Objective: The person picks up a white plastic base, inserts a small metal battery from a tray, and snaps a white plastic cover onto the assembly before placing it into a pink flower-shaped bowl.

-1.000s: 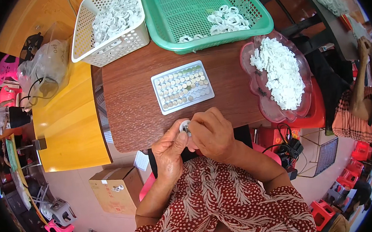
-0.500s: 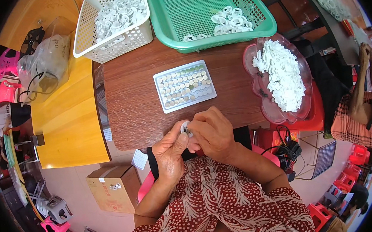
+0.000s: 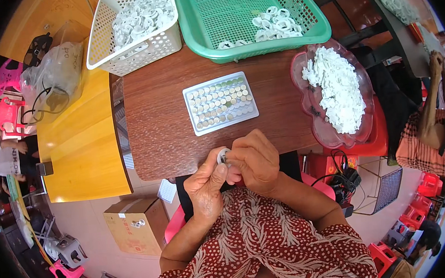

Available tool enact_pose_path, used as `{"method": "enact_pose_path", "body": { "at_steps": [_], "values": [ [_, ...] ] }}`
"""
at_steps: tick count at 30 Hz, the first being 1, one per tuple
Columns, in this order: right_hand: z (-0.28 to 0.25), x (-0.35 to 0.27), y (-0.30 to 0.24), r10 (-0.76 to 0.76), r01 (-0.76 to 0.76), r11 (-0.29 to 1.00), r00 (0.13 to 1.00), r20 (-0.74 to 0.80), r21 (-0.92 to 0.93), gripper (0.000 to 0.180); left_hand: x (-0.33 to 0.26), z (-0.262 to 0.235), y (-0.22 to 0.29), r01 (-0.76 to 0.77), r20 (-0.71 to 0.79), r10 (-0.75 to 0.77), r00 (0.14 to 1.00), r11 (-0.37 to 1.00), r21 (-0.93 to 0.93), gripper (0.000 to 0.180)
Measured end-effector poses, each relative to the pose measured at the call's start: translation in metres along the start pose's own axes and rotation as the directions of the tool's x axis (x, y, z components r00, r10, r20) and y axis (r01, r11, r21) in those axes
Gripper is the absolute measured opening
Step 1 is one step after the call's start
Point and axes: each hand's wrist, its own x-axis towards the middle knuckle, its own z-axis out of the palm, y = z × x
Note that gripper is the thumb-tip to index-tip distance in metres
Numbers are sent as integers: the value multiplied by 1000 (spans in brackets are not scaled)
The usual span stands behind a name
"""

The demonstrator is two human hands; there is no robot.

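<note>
Between the thumb and fingers of my left hand (image 3: 205, 184) is a small round white plastic part (image 3: 223, 156) with a dark middle. My right hand (image 3: 256, 162) is closed, its fingertips pressed together at the part's right side; whether they also hold something small is hidden. Both hands are just off the near edge of the brown table (image 3: 166, 148). Beyond them lies a white tray (image 3: 222, 124) with rows of small round silvery discs, likely button cells. Some of its lower right pockets hold no disc.
A white basket (image 3: 139, 54) heaped with white parts and a green basket (image 3: 257, 48) with white rings stand at the back. On the right, a pink bowl (image 3: 305, 105) holds small white pieces. A yellow table (image 3: 79, 159) adjoins on the left; a cardboard box (image 3: 136, 230) sits below.
Both hands have shifted very slightly, and the white part has turned a little in my left fingers. At the far left, a person in white has come further into view.
</note>
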Motion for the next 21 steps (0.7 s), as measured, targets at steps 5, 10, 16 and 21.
{"method": "enact_pose_path", "body": {
  "at_steps": [5,10,16,21],
  "values": [
    [2,0,8,-33,32,999,999,28,28,13,0,-2,-3,-18,12,17,1000,997,80,36],
    [1,1,8,-10,4,997,997,72,77,12,-2,-6,-7,-58,7,58,998,989,133,37],
    [-3,2,5,216,-239,959,965,151,155,13,1,-7,-3,-48,-1,48,999,994,100,39],
    [-6,3,2,524,-604,716,796,303,350,11,1,-6,-1,-17,-10,18,1000,994,109,39]
  ]
}}
